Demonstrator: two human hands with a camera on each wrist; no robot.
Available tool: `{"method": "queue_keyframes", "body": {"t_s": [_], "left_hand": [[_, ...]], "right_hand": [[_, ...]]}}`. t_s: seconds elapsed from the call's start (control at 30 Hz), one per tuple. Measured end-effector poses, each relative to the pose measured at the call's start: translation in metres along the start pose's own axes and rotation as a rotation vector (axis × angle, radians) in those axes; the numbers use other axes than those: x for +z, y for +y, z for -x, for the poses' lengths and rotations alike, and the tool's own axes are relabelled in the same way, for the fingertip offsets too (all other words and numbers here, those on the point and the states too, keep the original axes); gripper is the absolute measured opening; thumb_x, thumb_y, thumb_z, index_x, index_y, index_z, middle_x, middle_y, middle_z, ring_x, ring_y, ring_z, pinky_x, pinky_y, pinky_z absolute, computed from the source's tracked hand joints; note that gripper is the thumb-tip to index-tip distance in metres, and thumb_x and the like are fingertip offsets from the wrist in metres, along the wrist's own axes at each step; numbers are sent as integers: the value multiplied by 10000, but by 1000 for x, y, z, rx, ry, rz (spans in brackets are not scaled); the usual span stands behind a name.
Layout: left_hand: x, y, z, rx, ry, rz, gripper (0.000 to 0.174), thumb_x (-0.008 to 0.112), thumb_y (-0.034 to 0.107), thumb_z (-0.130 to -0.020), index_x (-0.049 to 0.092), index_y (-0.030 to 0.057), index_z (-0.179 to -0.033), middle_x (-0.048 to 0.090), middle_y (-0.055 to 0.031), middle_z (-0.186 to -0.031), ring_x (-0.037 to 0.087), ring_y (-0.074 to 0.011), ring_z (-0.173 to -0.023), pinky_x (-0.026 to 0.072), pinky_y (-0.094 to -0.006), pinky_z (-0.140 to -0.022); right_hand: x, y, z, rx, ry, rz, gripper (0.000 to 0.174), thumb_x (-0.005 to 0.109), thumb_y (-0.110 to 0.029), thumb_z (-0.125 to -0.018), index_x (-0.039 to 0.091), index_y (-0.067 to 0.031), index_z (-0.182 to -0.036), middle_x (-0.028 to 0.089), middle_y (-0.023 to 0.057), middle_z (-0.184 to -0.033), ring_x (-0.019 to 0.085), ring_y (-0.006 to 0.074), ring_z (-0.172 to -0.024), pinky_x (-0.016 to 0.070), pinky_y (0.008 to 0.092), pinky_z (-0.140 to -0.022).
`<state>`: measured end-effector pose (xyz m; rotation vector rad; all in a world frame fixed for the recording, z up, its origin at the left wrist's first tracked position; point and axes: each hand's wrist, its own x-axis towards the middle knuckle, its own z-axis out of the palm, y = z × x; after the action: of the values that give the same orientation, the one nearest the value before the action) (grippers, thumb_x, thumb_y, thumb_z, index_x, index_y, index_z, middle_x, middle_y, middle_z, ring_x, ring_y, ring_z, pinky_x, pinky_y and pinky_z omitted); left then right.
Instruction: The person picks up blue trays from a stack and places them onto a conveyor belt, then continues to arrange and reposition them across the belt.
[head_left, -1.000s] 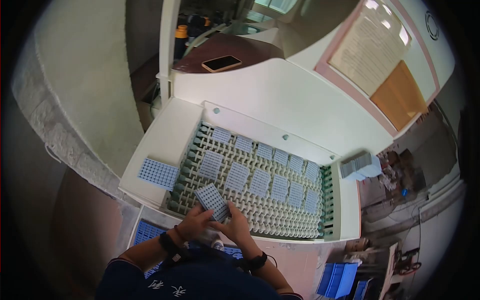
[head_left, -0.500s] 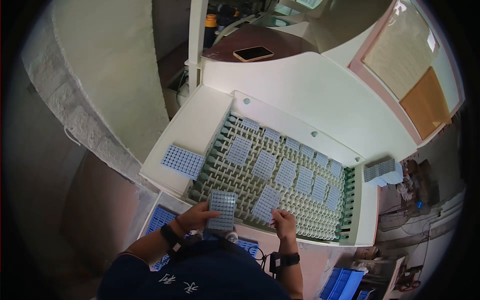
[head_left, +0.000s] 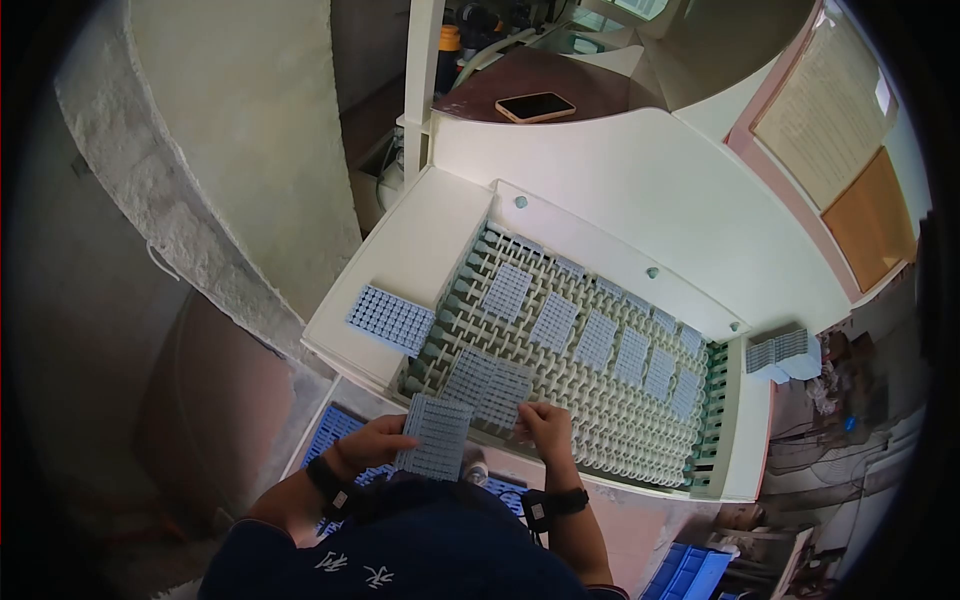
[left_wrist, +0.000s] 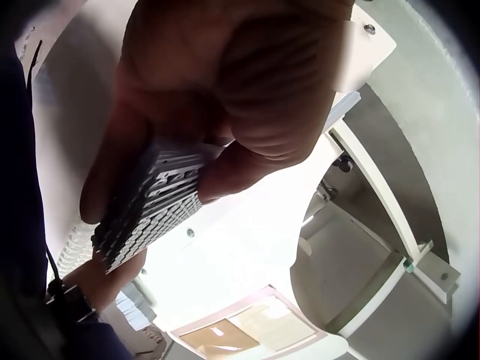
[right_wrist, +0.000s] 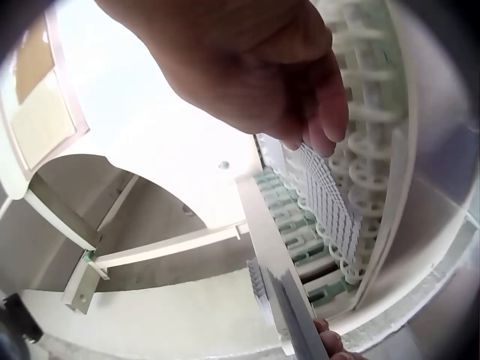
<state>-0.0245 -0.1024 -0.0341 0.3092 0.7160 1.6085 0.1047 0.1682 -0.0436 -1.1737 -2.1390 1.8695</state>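
Note:
My left hand (head_left: 375,445) grips a stack of thin grey-blue gridded sheets (head_left: 440,440) at the machine's front edge, its thumb on the top face. Close up in the left wrist view, the stack's layered edges (left_wrist: 150,202) show between thumb and fingers. With its fingertips my right hand (head_left: 548,430) pinches the near right corner of another gridded sheet (head_left: 508,390), over the front left of the white roller bed (head_left: 610,430). Beside that sheet, a similar one (head_left: 465,374) appears with its edge close against it. Seen from the right wrist, the pinched sheet (right_wrist: 330,199) slants down over the rollers.
Several sheets lie in rows on the rollers, one (head_left: 553,322) in the middle row. On the left ledge sits another stack (head_left: 390,320); more stacks (head_left: 783,354) stand on the right ledge. A phone (head_left: 535,107) lies on top of the machine. Blue crates (head_left: 688,572) stand below right.
Both hands were together at the stack; the right hand then parted with one sheet and has shifted it left over the rollers. Laid rows have moved toward the back. The head view has turned.

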Motion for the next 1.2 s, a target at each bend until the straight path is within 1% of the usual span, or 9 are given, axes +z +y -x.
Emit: {"method": "queue_keyframes", "body": {"t_s": [0.17, 0.23, 0.3, 0.37, 0.5, 0.67, 0.97, 1.03, 1.2], "left_hand": [[6, -3, -32, -44, 30, -130, 424, 532, 91, -864, 401, -54, -1241, 513, -145, -1196, 520, -215, -1086, 414, -345, -940], [12, -6, -49, -54, 47, -151, 416, 544, 86, -859, 416, -50, -1231, 526, -138, -1179, 526, -205, -1073, 420, -335, -930], [19, -9, -66, -62, 63, -175, 408, 556, 82, -854, 431, -46, -1220, 539, -130, -1162, 532, -195, -1059, 426, -325, -921], [23, -10, -79, -55, 110, -244, 376, 560, 55, -850, 452, -44, -1196, 555, -120, -1137, 553, -185, -1023, 452, -312, -888], [19, -12, -88, -68, 131, -174, 335, 561, 48, -851, 476, -38, -1163, 571, -112, -1106, 572, -174, -982, 475, -302, -853], [21, -13, -87, 37, 200, -198, 307, 560, 41, -848, 492, -30, -1139, 587, -100, -1065, 594, -171, -926, 506, -294, -798], [21, -13, -83, -3, 208, -138, 301, 567, 46, -846, 514, -33, -1131, 591, -98, -1080, 580, -153, -956, 471, -270, -841], [21, -14, -85, 2, 210, -148, 296, 567, 45, -846, 517, -34, -1127, 591, -99, -1078, 583, -152, -949, 474, -272, -837], [19, -15, -86, -13, 216, -151, 281, 564, 42, -846, 523, -36, -1113, 591, -105, -1075, 592, -152, -928, 484, -278, -823]], "right_hand": [[-24, -7, 28, -160, 127, 275, 251, 640, -182, -822, 634, 51, -918, 645, 98, -721, 604, 113, -588, 490, 227, -503], [-13, 9, 32, -180, 82, 174, 259, 654, -186, -814, 627, 47, -924, 643, 83, -736, 598, 102, -610, 492, 221, -528], [-2, 5, 42, -19, -284, -190, 238, 650, -184, -818, 626, 36, -905, 627, 52, -718, 581, 93, -587, 490, 219, -523], [-9, 3, 40, -38, -249, -144, 203, 640, -170, -823, 627, 26, -873, 602, 31, -681, 558, 85, -552, 488, 215, -508], [-54, 13, 21, 50, 66, -332, 196, 634, -168, -823, 630, 26, -796, 586, 38, -640, 525, 90, -476, 460, 191, -430], [-105, 22, 14, 82, 366, 156, 245, 674, -199, -770, 636, 39, -729, 587, 63, -573, 538, 104, -430, 459, 212, -413], [-192, 56, 21, 72, 463, 175, 260, 694, -237, -735, 669, 19, -692, 578, 53, -514, 568, 104, -456, 458, 246, -440], [-208, 56, 27, 63, 561, 420, 294, 684, -278, -731, 676, 12, -685, 569, 54, -501, 567, 105, -461, 457, 263, -471], [-250, 63, 40, 75, 658, 541, 265, 686, -288, -706, 688, -22, -711, 618, 95, -565, 607, 202, -522, 465, 323, -537]]}}
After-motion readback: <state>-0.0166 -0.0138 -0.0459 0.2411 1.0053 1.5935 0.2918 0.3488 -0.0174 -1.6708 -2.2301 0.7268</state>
